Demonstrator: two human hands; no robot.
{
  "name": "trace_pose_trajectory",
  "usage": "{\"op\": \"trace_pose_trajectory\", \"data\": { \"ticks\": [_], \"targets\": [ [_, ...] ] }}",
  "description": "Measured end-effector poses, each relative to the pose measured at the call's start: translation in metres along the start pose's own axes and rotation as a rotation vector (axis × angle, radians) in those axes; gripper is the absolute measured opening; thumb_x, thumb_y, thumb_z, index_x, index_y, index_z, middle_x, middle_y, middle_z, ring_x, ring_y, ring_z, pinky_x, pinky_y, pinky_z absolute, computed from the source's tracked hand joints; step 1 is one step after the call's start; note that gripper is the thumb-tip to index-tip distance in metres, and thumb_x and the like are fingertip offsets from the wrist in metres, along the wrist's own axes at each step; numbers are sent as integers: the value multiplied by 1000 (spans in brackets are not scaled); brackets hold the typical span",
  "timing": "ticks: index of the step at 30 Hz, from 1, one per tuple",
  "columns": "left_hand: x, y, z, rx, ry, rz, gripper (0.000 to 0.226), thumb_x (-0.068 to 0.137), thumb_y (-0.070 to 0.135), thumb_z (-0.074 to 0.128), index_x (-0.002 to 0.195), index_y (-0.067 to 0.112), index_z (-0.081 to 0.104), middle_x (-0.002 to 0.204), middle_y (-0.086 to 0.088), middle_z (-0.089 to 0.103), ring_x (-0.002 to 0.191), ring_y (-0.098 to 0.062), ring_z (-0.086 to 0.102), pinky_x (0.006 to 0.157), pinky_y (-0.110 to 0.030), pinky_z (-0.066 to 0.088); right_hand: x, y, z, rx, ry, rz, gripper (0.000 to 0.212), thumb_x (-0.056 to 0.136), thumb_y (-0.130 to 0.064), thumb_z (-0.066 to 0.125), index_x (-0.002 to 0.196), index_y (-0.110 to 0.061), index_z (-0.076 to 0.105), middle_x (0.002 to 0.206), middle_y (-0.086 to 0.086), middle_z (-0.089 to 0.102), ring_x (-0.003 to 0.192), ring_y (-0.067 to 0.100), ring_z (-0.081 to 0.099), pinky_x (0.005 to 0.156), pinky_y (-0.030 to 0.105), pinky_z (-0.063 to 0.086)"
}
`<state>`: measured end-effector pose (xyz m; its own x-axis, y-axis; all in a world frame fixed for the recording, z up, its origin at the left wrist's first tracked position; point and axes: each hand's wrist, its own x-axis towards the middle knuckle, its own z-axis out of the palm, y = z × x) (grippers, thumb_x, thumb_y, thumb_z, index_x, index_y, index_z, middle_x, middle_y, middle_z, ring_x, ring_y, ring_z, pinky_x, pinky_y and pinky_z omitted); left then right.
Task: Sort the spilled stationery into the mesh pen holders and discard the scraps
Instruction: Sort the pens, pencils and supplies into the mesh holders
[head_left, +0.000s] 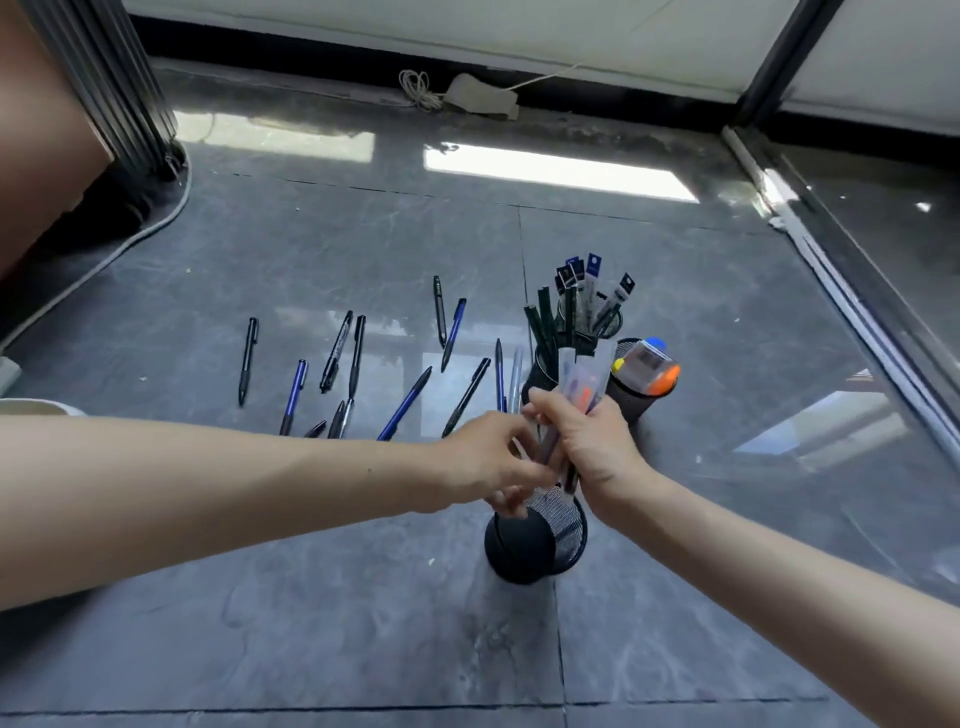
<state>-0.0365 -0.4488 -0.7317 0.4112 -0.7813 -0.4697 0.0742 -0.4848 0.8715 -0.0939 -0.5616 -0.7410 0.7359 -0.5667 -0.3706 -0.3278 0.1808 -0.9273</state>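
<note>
Head view — right hand fingers clamped round a pen bundle, left hand pinching it, above near mesh holder.

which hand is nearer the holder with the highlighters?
Right. The right hand, gripping a bundle of pens, sits just left of the highlighter holder; the left hand is farther left.

Loose pens strewn beside four mesh holders, perhaps.

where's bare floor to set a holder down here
Bare floor lies in front of the near mesh holder, and right of the marker holder. Crowded: the loose pens at left centre, and the holders clustered behind the hands.
</note>
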Motion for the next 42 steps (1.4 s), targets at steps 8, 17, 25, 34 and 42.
{"op": "trace_pose_trajectory", "data": {
  "ticks": [8, 17, 25, 34, 42],
  "targets": [
    [10, -22, 26, 63, -56, -52, 14, 87, -5, 52, 99, -6, 59, 67, -3, 56, 53, -10, 61, 52, -18, 50, 1, 47, -8, -245, 89, -161, 50, 60, -49, 66, 77, -3, 61, 67, 12, 62, 68, 26, 60, 69, 42, 55],
    [7, -37, 30, 284, -9, -107, 23, 85, -2, 47, 97, -3, 66, 60, -7, 55, 28, -2, 41, 34, -13, 32, 0, 89, -20, -389, 43, -96, 40, 64, -54, 67, 92, -27, 58, 85, 14, 65, 78, 37, 62, 69, 50, 55],
    [6, -37, 23, 323, -30, -152, 28, 84, 1, 41, 100, -1, 63, 54, -5, 60, 27, -9, 43, 35, -11, 30, -8, 84, -23, -273, 13, -98, 11, 81, -30, 74, 89, -23, 72, 64, -5, 68, 59, 9, 61, 61, 26, 47],
    [10, -44, 17, 269, 66, -115, 13, 91, 8, 45, 94, 11, 57, 57, -5, 61, 29, -8, 41, 40, -17, 34, -14, 69, -27, -325, -19, -59, 40, 81, -32, 73, 115, -18, 57, 92, 4, 69, 52, 15, 65, 45, 18, 48],
    [14, -47, 11, 183, 241, -111, 5, 90, 9, 46, 89, 13, 49, 64, -7, 59, 43, -13, 45, 43, -23, 38, -1, 56, -22, -181, 91, -181, 14, 93, -29, 56, 93, -17, 63, 85, -6, 63, 83, 10, 58, 77, 21, 42]
  ]
}}
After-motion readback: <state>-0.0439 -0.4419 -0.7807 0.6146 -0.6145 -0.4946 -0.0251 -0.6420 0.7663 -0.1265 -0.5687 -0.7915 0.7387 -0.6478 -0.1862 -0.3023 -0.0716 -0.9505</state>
